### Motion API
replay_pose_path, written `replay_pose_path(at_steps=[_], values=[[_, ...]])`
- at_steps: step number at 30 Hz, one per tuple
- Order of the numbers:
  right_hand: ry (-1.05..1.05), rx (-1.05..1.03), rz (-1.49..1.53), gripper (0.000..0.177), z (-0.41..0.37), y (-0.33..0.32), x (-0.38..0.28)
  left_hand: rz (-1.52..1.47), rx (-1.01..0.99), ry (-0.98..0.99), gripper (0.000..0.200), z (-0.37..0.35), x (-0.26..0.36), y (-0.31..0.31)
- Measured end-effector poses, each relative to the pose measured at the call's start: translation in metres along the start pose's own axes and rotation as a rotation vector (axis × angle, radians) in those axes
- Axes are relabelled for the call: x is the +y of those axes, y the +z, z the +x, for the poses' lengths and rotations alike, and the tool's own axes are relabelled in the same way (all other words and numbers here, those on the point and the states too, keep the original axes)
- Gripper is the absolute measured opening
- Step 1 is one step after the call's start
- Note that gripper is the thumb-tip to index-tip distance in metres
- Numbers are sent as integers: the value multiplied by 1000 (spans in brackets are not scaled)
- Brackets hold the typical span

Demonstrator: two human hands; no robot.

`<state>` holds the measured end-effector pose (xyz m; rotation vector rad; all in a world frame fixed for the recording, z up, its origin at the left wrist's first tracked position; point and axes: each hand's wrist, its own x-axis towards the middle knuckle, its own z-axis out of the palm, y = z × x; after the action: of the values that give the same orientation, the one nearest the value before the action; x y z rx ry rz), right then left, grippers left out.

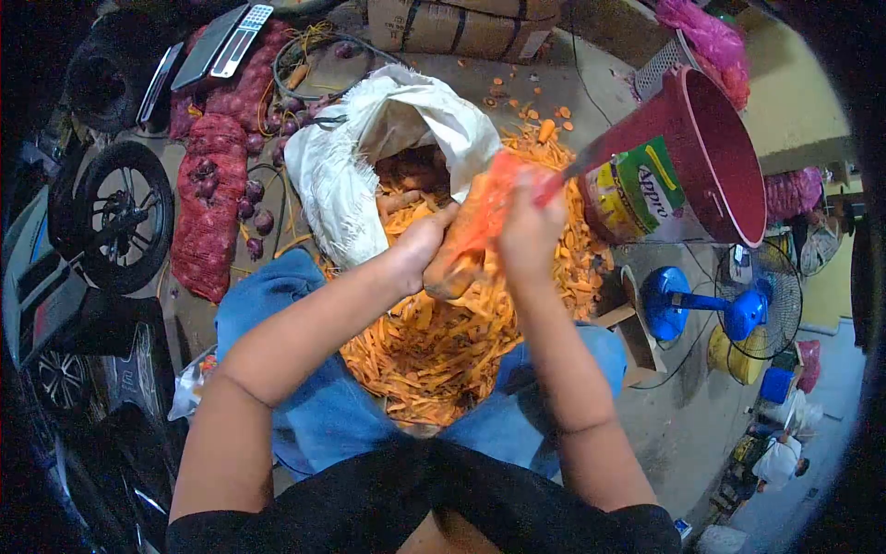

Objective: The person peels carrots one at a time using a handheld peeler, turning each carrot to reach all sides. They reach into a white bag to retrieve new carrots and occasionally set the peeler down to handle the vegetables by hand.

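My left hand grips a large carrot over the heap, its thick end towards me. My right hand is closed on a red-handled peeler beside the carrot; motion blurs the tool, and its blade is hard to make out. The carrot's far part shows bright, peeled orange. Below both hands, a pile of carrot peelings lies between my knees. Just beyond my left hand, an open white woven sack holds unpeeled carrots.
A tilted maroon bucket stands right of the pile. Farther right is a blue fan. Net bags of red onions, loose onions and a scale are at left, near a motorbike wheel. A cardboard box sits behind.
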<state>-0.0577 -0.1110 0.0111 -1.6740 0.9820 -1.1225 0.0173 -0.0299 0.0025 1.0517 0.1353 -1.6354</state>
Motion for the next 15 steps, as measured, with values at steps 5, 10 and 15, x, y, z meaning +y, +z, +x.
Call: replay_pose_path(at_steps=[5, 10, 15], values=[[-42, 20, -103, 20, 5, 0, -4, 174, -31, 50, 31, -11, -6, 7], [152, 339, -141, 23, 65, -41, 53, 234, -198, -72, 32, -18, -4, 12], [90, 454, -15, 19, 66, -41, 36, 187, -166, -110, 34, -7, 4, -1]])
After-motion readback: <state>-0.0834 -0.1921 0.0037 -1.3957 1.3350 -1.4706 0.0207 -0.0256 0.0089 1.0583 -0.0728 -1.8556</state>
